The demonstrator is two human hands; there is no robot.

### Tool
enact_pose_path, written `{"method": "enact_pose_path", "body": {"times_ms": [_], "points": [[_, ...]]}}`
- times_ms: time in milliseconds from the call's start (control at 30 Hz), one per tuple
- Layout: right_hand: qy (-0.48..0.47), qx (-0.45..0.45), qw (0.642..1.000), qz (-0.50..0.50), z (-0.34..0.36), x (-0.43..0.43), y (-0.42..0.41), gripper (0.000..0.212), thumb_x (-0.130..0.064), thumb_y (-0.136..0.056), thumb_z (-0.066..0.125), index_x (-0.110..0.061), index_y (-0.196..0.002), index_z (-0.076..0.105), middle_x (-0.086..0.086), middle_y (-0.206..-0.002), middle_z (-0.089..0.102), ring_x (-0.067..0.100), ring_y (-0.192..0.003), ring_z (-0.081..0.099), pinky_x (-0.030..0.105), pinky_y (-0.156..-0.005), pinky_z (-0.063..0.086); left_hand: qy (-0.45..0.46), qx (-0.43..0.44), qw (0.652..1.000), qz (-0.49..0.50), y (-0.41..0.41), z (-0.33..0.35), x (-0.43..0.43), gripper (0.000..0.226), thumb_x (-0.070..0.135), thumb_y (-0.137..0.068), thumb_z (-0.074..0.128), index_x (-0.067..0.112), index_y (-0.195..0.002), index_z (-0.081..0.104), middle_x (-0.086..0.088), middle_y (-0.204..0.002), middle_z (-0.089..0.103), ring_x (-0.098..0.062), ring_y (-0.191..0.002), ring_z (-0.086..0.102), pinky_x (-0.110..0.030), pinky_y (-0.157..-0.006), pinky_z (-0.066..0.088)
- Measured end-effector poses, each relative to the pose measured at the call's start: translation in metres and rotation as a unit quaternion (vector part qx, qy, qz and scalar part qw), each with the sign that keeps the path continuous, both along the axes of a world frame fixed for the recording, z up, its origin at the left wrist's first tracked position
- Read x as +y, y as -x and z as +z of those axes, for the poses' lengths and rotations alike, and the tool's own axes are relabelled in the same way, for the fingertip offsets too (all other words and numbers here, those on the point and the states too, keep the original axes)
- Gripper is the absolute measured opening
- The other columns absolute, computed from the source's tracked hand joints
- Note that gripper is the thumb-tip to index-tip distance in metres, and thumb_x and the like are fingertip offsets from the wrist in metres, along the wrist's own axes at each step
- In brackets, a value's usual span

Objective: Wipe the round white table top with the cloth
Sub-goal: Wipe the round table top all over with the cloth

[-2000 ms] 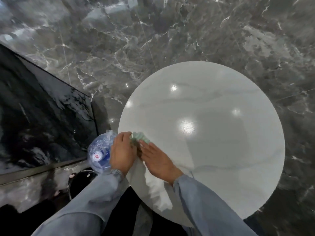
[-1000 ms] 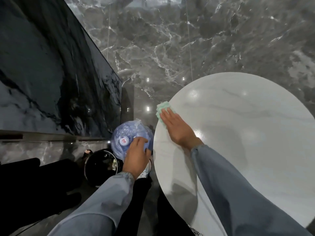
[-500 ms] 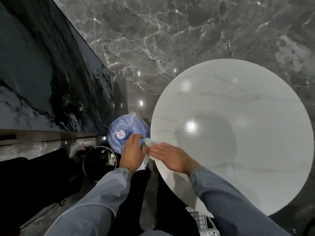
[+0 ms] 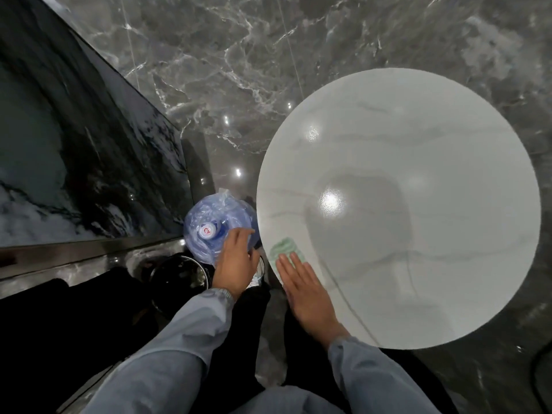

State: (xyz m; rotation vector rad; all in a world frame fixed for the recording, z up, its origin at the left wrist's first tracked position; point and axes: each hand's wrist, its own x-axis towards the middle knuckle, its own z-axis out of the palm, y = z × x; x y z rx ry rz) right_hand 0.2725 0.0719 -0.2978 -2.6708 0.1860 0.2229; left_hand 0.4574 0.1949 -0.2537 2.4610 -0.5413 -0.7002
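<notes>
**Right hand flat on cloth at table edge**

The right hand (image 4: 304, 291) lies flat with its fingers straight, palm down on the table top (image 4: 418, 210). It grips nothing. Its fingertips press the near end of the cloth (image 4: 283, 248), a small pale green folded piece. The cloth sits on the table's left near rim, just inside the edge.

The left hand (image 4: 236, 259) is off the table, with its fingers loose and spread. It rests on the shoulder of a blue water jug (image 4: 206, 222) in clear plastic wrap and is not closed round it. The jug stands on the floor (image 4: 239, 70), touching or just beside the table edge. A black bin (image 4: 176, 274) is below the jug. A dark marble wall (image 4: 65, 150) is on the left. Both sleeves are grey-blue.
</notes>
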Motion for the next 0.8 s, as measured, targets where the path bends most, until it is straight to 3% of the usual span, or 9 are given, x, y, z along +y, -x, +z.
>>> {"method": "enact_pose_path", "body": {"times_ms": [133, 267, 367, 433, 600, 800], "points": [[0.012, 0.013, 0.999, -0.043, 0.001, 0.009, -0.03, 0.058, -0.023, -0.106, 0.043, -0.015, -0.162, 0.032, -0.001, -0.171, 0.022, 0.02, -0.159, 0.016, 0.041, -0.127, 0.021, 0.003, 0.004, 1.0, -0.014, 0.0, -0.002, 0.005, 0.04, 0.006, -0.087, 0.065, 0.012, -0.126, 0.055, -0.008, -0.129, 0.05, -0.028, -0.115, 0.053, -0.046, -0.099, 0.047], [0.002, 0.034, 0.996, -0.088, -0.006, 0.016, -0.094, 0.065, -0.026, -0.106, 0.042, -0.016, -0.166, 0.017, 0.0, -0.174, 0.012, 0.019, -0.161, 0.003, 0.038, -0.13, 0.008, 0.023, 0.004, 1.0, 0.011, -0.002, -0.005, 0.008, 0.04, 0.004, -0.089, 0.062, 0.01, -0.128, 0.055, -0.009, -0.127, 0.053, -0.024, -0.116, 0.05, -0.038, -0.103, 0.042], [0.009, 0.027, 0.993, -0.118, -0.011, 0.024, -0.106, 0.067, -0.025, -0.105, 0.034, -0.014, -0.166, 0.01, 0.002, -0.174, 0.007, 0.02, -0.161, -0.001, 0.04, -0.13, 0.007, 0.02, -0.004, 1.0, -0.02, -0.006, -0.008, 0.009, 0.042, 0.003, -0.09, 0.062, 0.007, -0.13, 0.054, -0.012, -0.128, 0.053, -0.024, -0.117, 0.049, -0.033, -0.103, 0.038], [0.018, 0.004, 0.994, -0.111, -0.013, 0.026, -0.093, 0.063, -0.022, -0.107, 0.033, -0.014, -0.166, 0.011, 0.001, -0.174, 0.008, 0.021, -0.161, 0.001, 0.041, -0.13, 0.011, 0.019, -0.02, 0.998, -0.054, -0.01, -0.01, 0.009, 0.041, 0.003, -0.089, 0.062, 0.006, -0.13, 0.054, -0.014, -0.127, 0.053, -0.025, -0.117, 0.049, -0.035, -0.104, 0.039], [-0.009, 0.01, 0.985, -0.17, -0.006, 0.034, -0.013, 0.062, -0.023, -0.107, 0.05, -0.014, -0.164, 0.026, 0.0, -0.172, 0.019, 0.019, -0.161, 0.009, 0.042, -0.128, 0.017, 0.01, -0.053, 0.987, -0.153, -0.004, -0.011, 0.002, 0.05, 0.002, -0.084, 0.066, 0.009, -0.133, 0.054, -0.014, -0.129, 0.053, -0.032, -0.116, 0.052, -0.047, -0.099, 0.048], [-0.007, 0.068, 0.961, -0.269, 0.002, 0.055, 0.035, 0.06, -0.023, -0.11, 0.038, -0.011, -0.165, 0.017, 0.004, -0.174, 0.009, 0.026, -0.161, 0.003, 0.046, -0.128, 0.017, 0.0, -0.071, 0.967, -0.246, 0.015, -0.01, -0.012, 0.053, 0.012, -0.085, 0.068, 0.009, -0.137, 0.055, -0.014, -0.133, 0.054, -0.035, -0.118, 0.053, -0.048, -0.099, 0.049]]}}
